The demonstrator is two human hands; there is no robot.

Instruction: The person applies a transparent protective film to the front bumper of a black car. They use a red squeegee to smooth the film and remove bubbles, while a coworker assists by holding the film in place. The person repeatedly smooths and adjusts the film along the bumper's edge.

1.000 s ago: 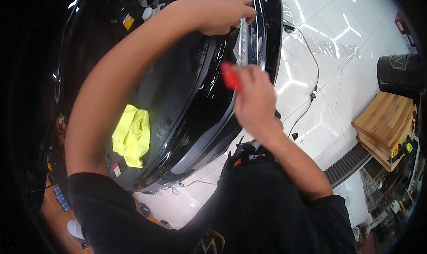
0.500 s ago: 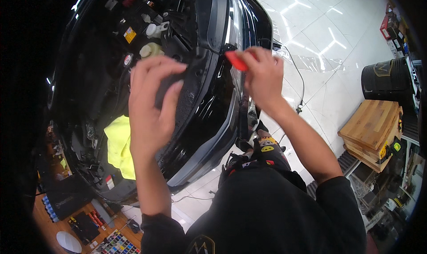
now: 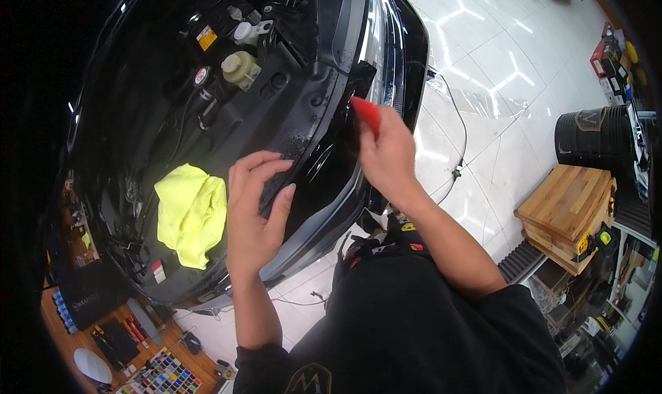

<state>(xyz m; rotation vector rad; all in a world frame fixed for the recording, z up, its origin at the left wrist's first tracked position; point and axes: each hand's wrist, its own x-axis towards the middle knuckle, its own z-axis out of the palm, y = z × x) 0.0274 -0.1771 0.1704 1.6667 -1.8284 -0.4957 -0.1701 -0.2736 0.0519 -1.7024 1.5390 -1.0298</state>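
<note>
In my right hand (image 3: 392,153) a small red squeegee (image 3: 366,113) is gripped, its tip at the glossy black front panel (image 3: 329,161) of a car, beside a headlight (image 3: 374,32). A dark flap of material (image 3: 363,78) stands up at the panel's edge just beyond the tip. My left hand (image 3: 254,218) hovers over or rests at the rim of the engine bay, fingers curved and apart, nothing in them; whether it touches is unclear. Left of it a crumpled neon-yellow cloth (image 3: 193,218) lies on the engine bay's black cover.
A cream reservoir (image 3: 240,68) sits in the engine bay. A small red-and-white piece (image 3: 158,271) lies near the cloth. On the right are a cable (image 3: 463,142) on the tiled floor, a wooden box (image 3: 565,201) and a black drum (image 3: 593,139). Tools (image 3: 114,339) lie at lower left.
My left hand has moved down and to the right, nearer the panel. My right hand has come lower and closer with the red squeegee. The view has shifted slightly.
</note>
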